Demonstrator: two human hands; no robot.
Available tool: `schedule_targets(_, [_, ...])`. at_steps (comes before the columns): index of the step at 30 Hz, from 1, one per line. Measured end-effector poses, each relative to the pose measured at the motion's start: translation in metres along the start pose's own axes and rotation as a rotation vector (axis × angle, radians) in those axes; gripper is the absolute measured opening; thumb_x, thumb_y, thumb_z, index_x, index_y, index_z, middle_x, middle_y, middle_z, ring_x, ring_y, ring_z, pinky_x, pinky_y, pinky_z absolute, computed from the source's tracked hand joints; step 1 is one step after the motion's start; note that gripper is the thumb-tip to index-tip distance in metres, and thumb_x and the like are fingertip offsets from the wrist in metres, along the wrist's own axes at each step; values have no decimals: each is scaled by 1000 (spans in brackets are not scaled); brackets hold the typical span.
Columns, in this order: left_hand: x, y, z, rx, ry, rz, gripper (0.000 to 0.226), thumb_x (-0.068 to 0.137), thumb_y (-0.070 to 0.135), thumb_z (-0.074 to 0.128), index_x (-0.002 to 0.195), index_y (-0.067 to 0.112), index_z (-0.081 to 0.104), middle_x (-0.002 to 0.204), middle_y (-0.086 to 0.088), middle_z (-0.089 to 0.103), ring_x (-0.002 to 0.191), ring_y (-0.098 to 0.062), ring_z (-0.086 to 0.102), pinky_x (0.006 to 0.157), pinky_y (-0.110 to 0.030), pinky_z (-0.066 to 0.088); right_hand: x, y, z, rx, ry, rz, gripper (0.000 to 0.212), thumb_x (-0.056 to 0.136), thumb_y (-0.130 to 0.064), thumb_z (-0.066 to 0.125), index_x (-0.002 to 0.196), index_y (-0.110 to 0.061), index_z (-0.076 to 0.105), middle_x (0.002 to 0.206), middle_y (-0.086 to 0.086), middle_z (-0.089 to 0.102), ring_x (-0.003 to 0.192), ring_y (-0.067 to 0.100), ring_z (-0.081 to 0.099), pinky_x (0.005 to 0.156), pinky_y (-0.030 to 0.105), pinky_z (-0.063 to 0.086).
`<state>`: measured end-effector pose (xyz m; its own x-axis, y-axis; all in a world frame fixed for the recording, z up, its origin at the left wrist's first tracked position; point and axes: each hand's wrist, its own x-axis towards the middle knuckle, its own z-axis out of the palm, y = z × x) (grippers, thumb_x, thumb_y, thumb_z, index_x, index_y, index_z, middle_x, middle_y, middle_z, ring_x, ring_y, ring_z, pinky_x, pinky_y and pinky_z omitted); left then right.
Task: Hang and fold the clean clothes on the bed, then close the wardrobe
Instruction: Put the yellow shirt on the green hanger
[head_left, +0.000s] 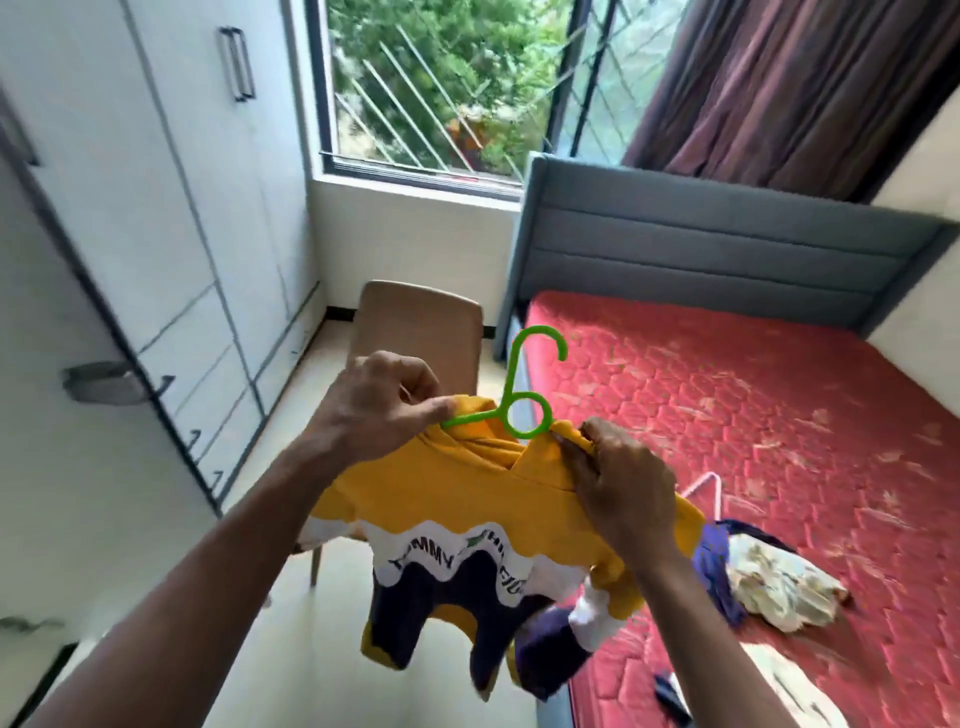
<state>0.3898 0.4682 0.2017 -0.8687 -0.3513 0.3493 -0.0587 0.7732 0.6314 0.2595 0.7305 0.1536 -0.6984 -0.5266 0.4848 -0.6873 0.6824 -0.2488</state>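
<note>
A yellow, white and navy hooded top (467, 519) hangs in the air between my hands on a green plastic hanger (524, 384), whose hook points up. My left hand (379, 410) pinches the hanger's left arm and the top's left shoulder. My right hand (618, 483) grips the top's right shoulder over the hanger's other arm. On the red mattress (727, 405) to the right lie a cream patterned garment (779, 582), a purple garment (717, 561) and a white hanger (711, 488). The white wardrobe (130, 208) fills the left side.
A tan chair (415, 322) stands behind the top, between wardrobe and bed. The grey headboard (701, 249) backs the mattress under a window (441, 88) with a dark curtain (779, 78). A wardrobe door's edge with a metal handle (104, 384) juts in at the left.
</note>
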Motion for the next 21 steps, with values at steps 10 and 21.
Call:
schedule_targets(10, [-172, 39, -65, -209, 290, -135, 18, 95, 37, 68, 95, 21, 77, 93, 2, 77, 90, -17, 72, 83, -38, 58, -32, -96, 3, 105, -173, -296, 55, 97, -71, 30, 103, -26, 62, 97, -5, 68, 86, 27, 70, 64, 36, 42])
schedule_targets(21, [-280, -22, -173, 98, 341, -450, 14, 94, 48, 72, 106, 40, 74, 96, 20, 75, 89, 1, 70, 81, -39, 62, -38, -276, 11, 333, -287, -593, 50, 95, -72, 41, 86, -26, 58, 87, -7, 65, 80, 22, 62, 62, 34, 34])
